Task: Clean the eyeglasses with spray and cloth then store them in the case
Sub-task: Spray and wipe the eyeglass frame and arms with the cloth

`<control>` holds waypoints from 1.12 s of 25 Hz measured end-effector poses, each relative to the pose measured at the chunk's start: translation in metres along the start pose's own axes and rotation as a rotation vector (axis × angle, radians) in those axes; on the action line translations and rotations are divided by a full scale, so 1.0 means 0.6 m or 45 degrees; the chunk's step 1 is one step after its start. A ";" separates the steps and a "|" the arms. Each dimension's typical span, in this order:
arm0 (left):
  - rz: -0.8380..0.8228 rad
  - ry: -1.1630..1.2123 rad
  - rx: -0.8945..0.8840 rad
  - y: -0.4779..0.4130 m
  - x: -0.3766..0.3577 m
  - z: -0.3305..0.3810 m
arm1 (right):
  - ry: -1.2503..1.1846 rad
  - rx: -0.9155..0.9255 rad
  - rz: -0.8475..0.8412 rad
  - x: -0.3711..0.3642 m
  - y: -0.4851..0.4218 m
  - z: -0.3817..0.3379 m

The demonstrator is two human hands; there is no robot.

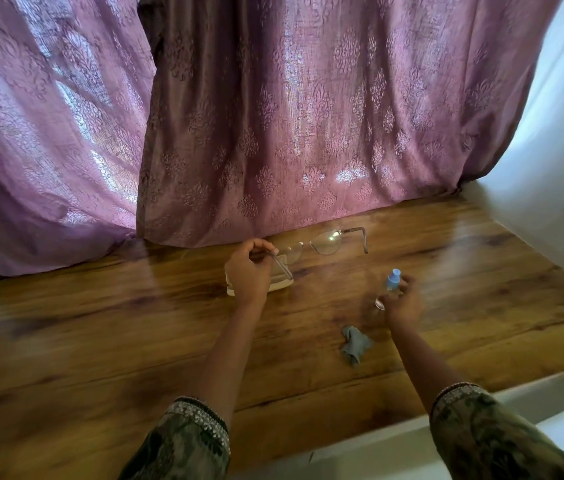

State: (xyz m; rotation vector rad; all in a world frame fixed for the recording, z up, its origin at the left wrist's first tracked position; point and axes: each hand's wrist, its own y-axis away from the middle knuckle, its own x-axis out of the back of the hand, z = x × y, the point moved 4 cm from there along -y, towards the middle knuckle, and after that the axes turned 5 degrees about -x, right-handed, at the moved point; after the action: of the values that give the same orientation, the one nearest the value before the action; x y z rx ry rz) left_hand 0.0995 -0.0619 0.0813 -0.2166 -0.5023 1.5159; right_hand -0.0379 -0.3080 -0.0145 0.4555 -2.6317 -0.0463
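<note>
My left hand [249, 268] grips the left temple of the thin-framed eyeglasses [325, 242] and holds them up over the wooden table [100, 323], arms unfolded. Under that hand lies a pale glasses case [282, 285], mostly hidden by it. My right hand [403, 301] is closed around a small clear spray bottle [392, 280] with a light blue cap, to the right of the glasses and lower. A crumpled grey cloth [355, 344] lies on the table just in front of the right hand.
A purple patterned curtain [291, 133] hangs along the table's far edge, close behind the glasses. A white wall [557, 150] borders the right side. The table's near edge runs along a white ledge [481, 410] at bottom right.
</note>
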 end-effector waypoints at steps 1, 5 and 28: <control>0.005 0.008 -0.001 0.002 0.001 0.002 | -0.022 -0.055 0.027 0.003 0.004 0.004; 0.011 0.032 0.015 0.013 0.005 0.011 | 0.052 -0.083 0.097 0.004 0.033 0.030; -0.017 0.037 0.044 0.071 0.029 0.035 | 0.380 0.686 -0.270 0.003 0.213 -0.023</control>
State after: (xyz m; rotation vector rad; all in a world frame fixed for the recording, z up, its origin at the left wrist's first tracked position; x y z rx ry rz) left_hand 0.0519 -0.0458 0.0843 -0.2082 -0.4534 1.5051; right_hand -0.0723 -0.1873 0.0127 0.8451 -2.2671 0.6259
